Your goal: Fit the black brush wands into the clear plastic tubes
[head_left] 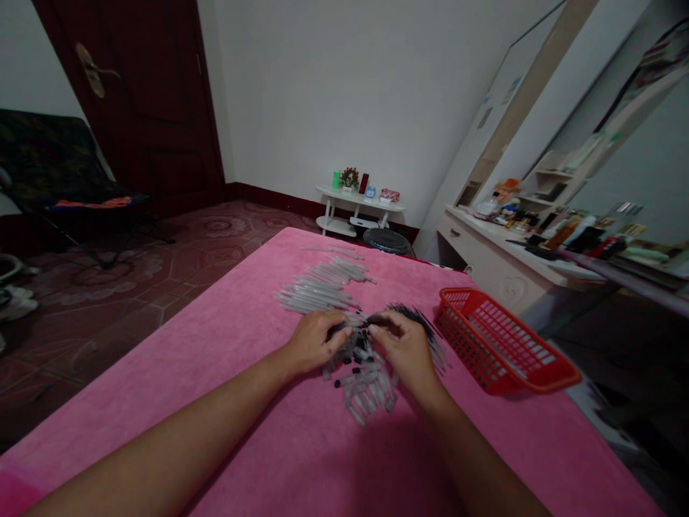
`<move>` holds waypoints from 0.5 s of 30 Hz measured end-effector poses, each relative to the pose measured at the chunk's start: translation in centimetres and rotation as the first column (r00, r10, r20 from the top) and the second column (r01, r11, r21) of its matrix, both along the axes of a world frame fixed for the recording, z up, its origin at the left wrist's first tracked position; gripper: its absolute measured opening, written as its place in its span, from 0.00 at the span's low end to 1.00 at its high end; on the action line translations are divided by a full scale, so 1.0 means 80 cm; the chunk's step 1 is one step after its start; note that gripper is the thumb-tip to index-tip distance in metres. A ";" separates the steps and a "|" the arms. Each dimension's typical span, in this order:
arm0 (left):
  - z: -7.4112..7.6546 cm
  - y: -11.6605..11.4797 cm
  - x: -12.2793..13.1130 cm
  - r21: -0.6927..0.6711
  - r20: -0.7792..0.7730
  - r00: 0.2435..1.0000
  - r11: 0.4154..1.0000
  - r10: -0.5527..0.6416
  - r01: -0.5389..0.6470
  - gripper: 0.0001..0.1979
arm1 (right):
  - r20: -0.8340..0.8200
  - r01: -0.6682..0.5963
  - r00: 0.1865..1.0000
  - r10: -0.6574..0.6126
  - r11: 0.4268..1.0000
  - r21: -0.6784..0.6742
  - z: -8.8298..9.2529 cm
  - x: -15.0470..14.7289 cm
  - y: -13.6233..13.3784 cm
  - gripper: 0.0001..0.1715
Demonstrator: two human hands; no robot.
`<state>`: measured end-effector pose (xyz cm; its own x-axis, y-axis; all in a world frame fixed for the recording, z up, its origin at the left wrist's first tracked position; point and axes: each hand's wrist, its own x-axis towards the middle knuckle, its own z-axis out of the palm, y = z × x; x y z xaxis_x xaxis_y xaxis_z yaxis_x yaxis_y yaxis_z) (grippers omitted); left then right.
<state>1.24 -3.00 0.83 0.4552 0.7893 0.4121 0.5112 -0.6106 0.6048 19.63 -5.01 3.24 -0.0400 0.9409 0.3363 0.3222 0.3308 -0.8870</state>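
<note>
My left hand (317, 342) is closed in a pinch on a clear pen barrel (352, 319), its end pointing towards my other hand. Opposite it, my right hand (405, 346) pinches something small and dark that I cannot make out. Beneath and between both hands lies a heap of clear pen caps (371, 391), with small black plugs (356, 370) scattered among them. Beyond my left hand, many clear pen barrels (317, 291) lie side by side. A row of dark-ended pens (425, 327) lies just past my right hand, partly hidden by it.
A red plastic basket (503, 341) stands on the right side of the pink-covered table (226, 359). Farther right is a dressing table (500, 248) crowded with bottles. A small white stand (336, 226) and a round black stool (386, 240) are beyond the far edge; a folding chair (69, 165) is at left.
</note>
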 end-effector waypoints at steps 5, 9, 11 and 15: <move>0.000 -0.001 0.000 0.043 -0.064 0.998 0.999 0.009 -0.006 0.13 | 0.093 -0.006 0.996 0.000 0.997 0.073 -0.004 -0.001 -0.002 0.08; -0.001 -0.001 0.000 0.063 -0.101 0.995 0.998 0.009 -0.003 0.12 | 0.162 -0.008 0.987 -0.010 0.993 0.115 -0.003 0.000 -0.005 0.08; -0.001 -0.001 0.000 0.078 -0.117 0.993 0.997 0.012 -0.003 0.12 | 0.199 -0.011 0.980 -0.017 0.990 0.137 -0.001 0.000 -0.006 0.08; -0.003 -0.001 0.000 0.090 -0.145 0.989 0.996 0.028 -0.015 0.12 | 0.263 -0.017 0.964 -0.033 0.983 0.184 0.002 -0.001 -0.007 0.08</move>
<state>1.23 -3.11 0.61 0.4988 0.7632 0.4108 0.6040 -0.6460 0.4667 19.55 -5.61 3.40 -0.1437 0.8646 0.4815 0.5398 0.4763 -0.6941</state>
